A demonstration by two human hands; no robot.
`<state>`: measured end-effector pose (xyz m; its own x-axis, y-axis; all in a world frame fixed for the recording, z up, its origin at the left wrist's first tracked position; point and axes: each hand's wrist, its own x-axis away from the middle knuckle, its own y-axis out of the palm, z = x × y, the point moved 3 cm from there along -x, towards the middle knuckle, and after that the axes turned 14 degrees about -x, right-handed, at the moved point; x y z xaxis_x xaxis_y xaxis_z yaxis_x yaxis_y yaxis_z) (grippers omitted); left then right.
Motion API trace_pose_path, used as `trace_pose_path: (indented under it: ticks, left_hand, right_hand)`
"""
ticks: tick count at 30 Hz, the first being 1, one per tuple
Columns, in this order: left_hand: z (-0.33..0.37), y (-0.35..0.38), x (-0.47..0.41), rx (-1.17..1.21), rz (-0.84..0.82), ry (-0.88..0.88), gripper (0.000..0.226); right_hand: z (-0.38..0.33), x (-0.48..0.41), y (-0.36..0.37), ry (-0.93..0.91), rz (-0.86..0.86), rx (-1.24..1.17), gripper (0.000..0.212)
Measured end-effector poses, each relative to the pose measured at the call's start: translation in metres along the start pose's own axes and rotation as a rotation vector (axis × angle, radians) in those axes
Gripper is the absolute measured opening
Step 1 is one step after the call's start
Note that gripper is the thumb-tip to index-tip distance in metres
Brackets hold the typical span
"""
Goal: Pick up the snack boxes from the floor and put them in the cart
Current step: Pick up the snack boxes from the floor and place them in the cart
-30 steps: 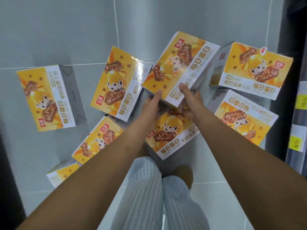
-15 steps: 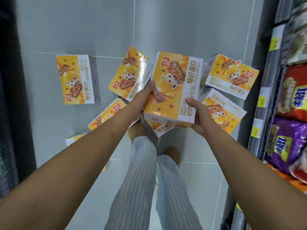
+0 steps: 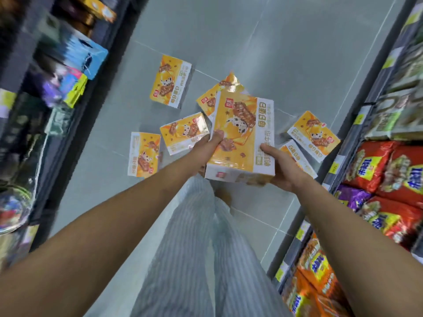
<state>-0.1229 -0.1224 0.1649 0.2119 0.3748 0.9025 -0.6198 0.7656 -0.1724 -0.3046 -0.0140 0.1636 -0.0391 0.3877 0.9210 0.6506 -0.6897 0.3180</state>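
I hold one yellow-and-white snack box (image 3: 240,136) above the floor, face up, between both hands. My left hand (image 3: 207,147) grips its left edge, thumb on top. On the box's right side, my right hand (image 3: 280,168) wraps the near corner from below. Several identical snack boxes lie scattered on the grey tiled floor: one far left (image 3: 170,81), one near left (image 3: 144,154), one (image 3: 185,132) just beside my left hand, one (image 3: 313,133) at the right by the shelf base. Others are partly hidden behind the held box. No cart is in view.
Store shelves line both sides of the narrow aisle: blurred packets on the left shelf (image 3: 68,65), red, purple and orange snack bags (image 3: 384,179) on the right. My striped trouser legs (image 3: 194,248) stand below the held box.
The box has come up off the pile and closer to me. The view has pulled back and turned, so the floor boxes look smaller and both shelves show.
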Motion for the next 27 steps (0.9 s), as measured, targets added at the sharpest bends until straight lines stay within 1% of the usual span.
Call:
trace_pose_path:
  ticks: [3, 6, 9, 11, 13, 14, 16, 18, 20, 21, 22, 23, 24, 27]
  left_hand:
    - [-0.026, -0.009, 0.053, 0.103, 0.014, 0.000, 0.054]
    - [-0.051, -0.023, 0.095, 0.188, 0.036, -0.014, 0.050]
    - [-0.078, -0.043, 0.130, 0.338, 0.082, -0.041, 0.047]
    - [-0.110, -0.057, 0.155, 0.455, 0.105, -0.075, 0.047]
    - [-0.139, -0.067, 0.174, 0.531, 0.133, -0.090, 0.045]
    - [-0.165, -0.076, 0.191, 0.594, 0.166, -0.086, 0.045]
    - [-0.194, -0.082, 0.211, 0.665, 0.203, -0.088, 0.045]
    - [-0.234, -0.091, 0.237, 0.742, 0.264, -0.092, 0.045]
    - [-0.280, -0.094, 0.263, 0.829, 0.312, -0.086, 0.046]
    - [-0.303, -0.095, 0.275, 0.861, 0.335, -0.089, 0.046]
    - [-0.317, -0.095, 0.285, 0.890, 0.353, -0.090, 0.046]
    - [-0.352, -0.094, 0.304, 0.947, 0.384, -0.095, 0.046]
    - [-0.379, -0.093, 0.318, 0.987, 0.405, -0.093, 0.046]
    - [-0.446, -0.088, 0.360, 1.110, 0.457, -0.091, 0.046]
  right_hand:
    - [0.016, 0.035, 0.025, 0.022, -0.060, 0.065, 0.037]
    - [0.034, 0.056, 0.060, 0.030, -0.128, 0.134, 0.027]
    - [0.053, 0.068, 0.105, -0.027, -0.111, 0.282, 0.023]
    - [0.076, 0.076, 0.137, -0.043, -0.096, 0.430, 0.023]
    - [0.095, 0.080, 0.162, -0.073, -0.107, 0.563, 0.021]
    - [0.115, 0.085, 0.182, -0.070, -0.135, 0.642, 0.022]
    - [0.137, 0.092, 0.206, -0.086, -0.150, 0.726, 0.023]
    - [0.174, 0.103, 0.233, -0.109, -0.181, 0.824, 0.022]
    - [0.219, 0.112, 0.253, -0.111, -0.203, 0.912, 0.030]
    - [0.241, 0.117, 0.265, -0.106, -0.230, 0.953, 0.041]
    - [0.255, 0.122, 0.271, -0.100, -0.235, 0.979, 0.058]
    - [0.290, 0.131, 0.284, -0.078, -0.264, 1.048, 0.073]
    - [0.318, 0.139, 0.293, -0.070, -0.295, 1.099, 0.078]
    - [0.389, 0.156, 0.317, -0.055, -0.359, 1.252, 0.073]
